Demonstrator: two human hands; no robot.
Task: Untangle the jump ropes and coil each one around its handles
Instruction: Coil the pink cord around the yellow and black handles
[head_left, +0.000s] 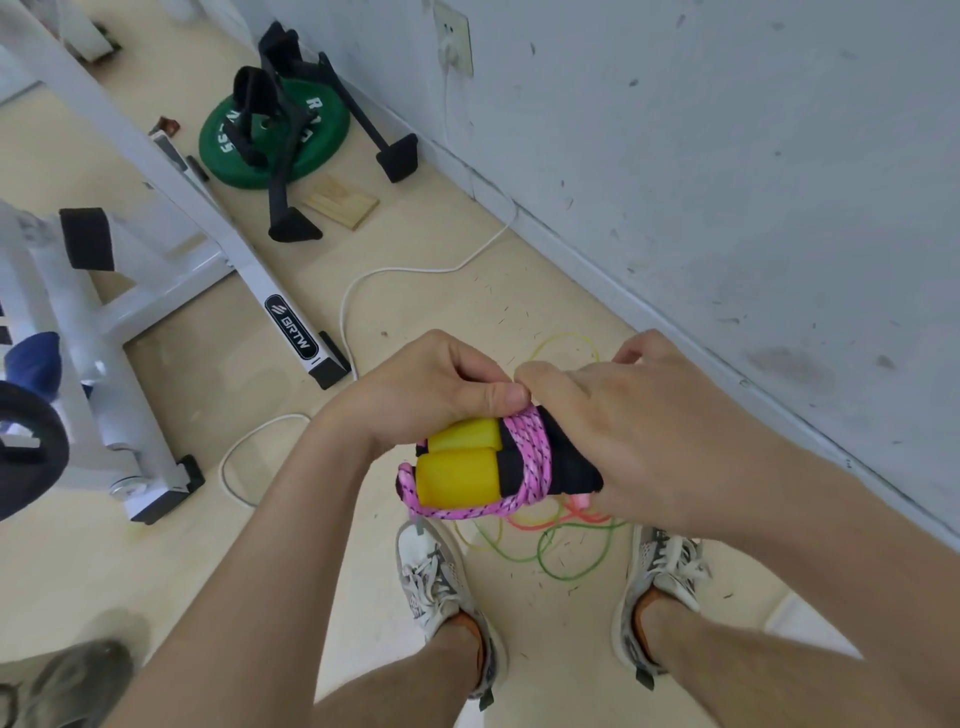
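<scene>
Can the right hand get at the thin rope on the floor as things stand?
Probably not yet. The right hand and left hand both grip the handles wrapped in pink rope. The thin rope lies uncovered on the floor between the shoes, so it's free once the hand lets go.

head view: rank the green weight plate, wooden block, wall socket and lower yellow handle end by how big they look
1. green weight plate
2. wooden block and lower yellow handle end: look alike; the handle is much nearer the camera, so unranked
3. wall socket
</scene>
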